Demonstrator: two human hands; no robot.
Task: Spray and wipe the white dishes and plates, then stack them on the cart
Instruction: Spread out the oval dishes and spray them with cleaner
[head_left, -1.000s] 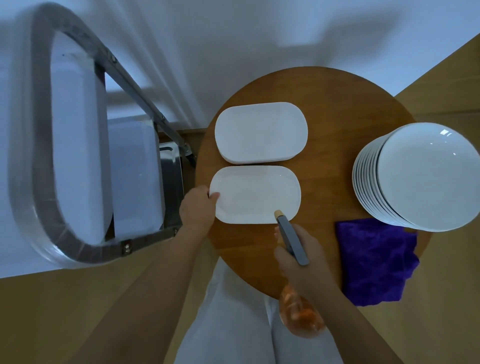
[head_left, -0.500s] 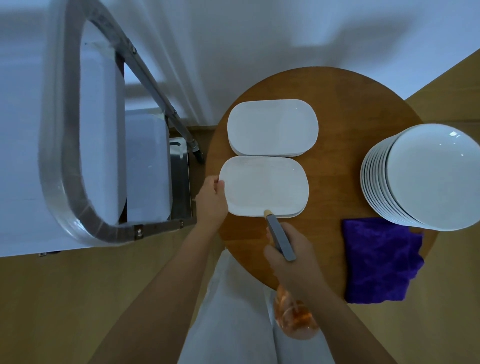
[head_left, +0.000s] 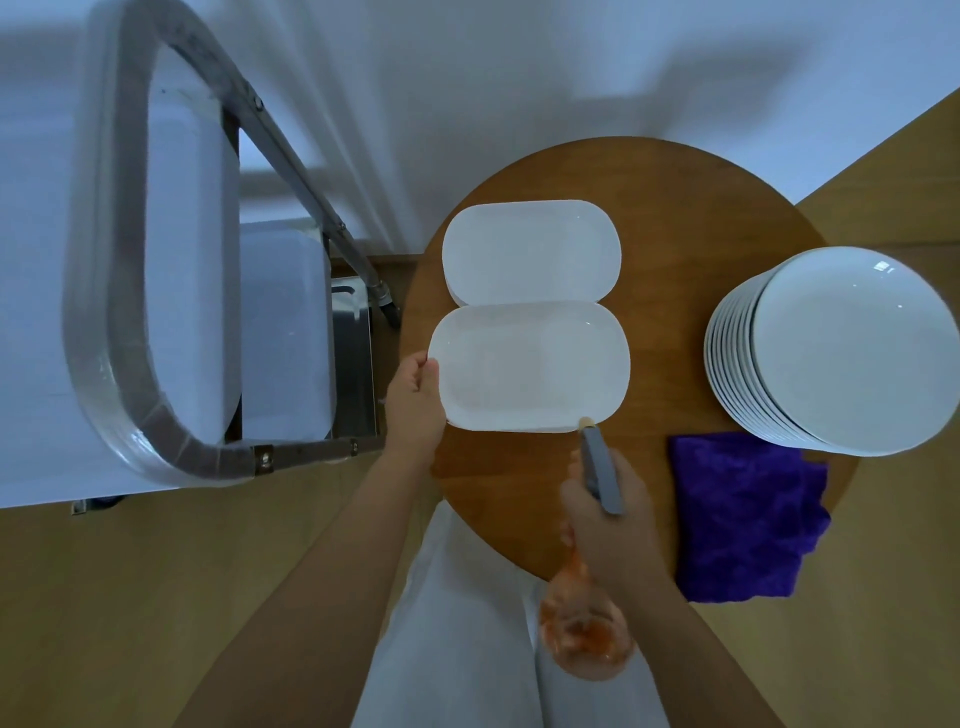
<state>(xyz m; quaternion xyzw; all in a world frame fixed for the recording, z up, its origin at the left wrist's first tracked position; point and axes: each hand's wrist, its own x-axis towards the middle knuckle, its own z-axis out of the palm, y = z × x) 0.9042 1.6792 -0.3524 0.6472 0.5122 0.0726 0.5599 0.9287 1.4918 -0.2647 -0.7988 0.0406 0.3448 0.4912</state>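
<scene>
1. Head view: left hand (head_left: 415, 402) fingers pinch the oval dish (head_left: 530, 366) by its left rim.
2. Right hand (head_left: 605, 512) grips the spray bottle (head_left: 597, 467); nozzle at the dish's near edge.
3. Risk: spray misses onto the counter (head_left: 675, 218); a wet rim may slip.

White oval dish (head_left: 530, 366) flat on table, overlapping oval dish stack (head_left: 530, 252); round plate stack (head_left: 836, 353) right.

Round table (head_left: 691, 208) of smooth brown wood. On it, glossy white ceramic plates (head_left: 852, 348), matt white dishes (head_left: 530, 364) and a fuzzy purple cloth (head_left: 743, 519). Left of the table, a brushed-metal cart (head_left: 93, 291).
</scene>
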